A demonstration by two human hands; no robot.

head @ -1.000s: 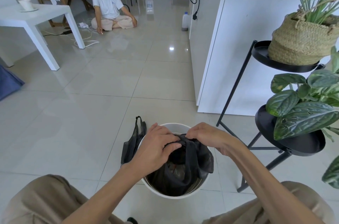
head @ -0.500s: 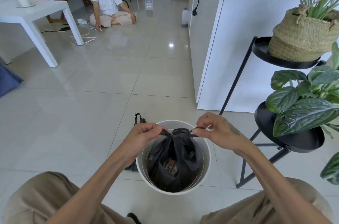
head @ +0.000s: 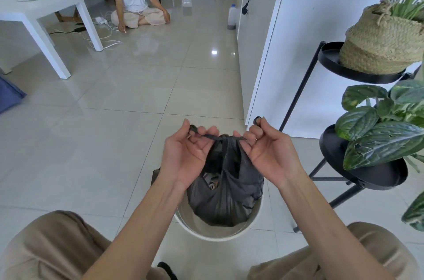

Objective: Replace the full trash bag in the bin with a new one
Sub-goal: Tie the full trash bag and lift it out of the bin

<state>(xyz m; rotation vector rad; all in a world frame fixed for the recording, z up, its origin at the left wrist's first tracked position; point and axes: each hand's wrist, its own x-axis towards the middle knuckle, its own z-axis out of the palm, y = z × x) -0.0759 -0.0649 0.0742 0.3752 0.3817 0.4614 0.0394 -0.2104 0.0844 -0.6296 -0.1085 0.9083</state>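
A round white bin (head: pixel 218 232) stands on the tiled floor between my knees. A full black trash bag (head: pixel 226 195) sits in it, its top gathered into a knot (head: pixel 223 137) above the rim. My left hand (head: pixel 188 153) pinches the left handle of the bag, palm up. My right hand (head: pixel 267 149) pinches the right handle, and the two ends are pulled taut between them. A second black bag (head: pixel 155 173) lies on the floor left of the bin, mostly hidden by my left forearm.
A black two-tier plant stand (head: pixel 362 178) with a woven basket (head: pixel 380 43) and leafy plants stands close on the right. A white cabinet wall (head: pixel 298 39) rises behind it. A person (head: pixel 135 0) sits on the floor far back, beside a white table (head: pixel 46 9).
The hands have drawn the bag's handles apart and up. The loose bag mouth is now cinched into a tight knot, and the bag has risen above the bin rim.
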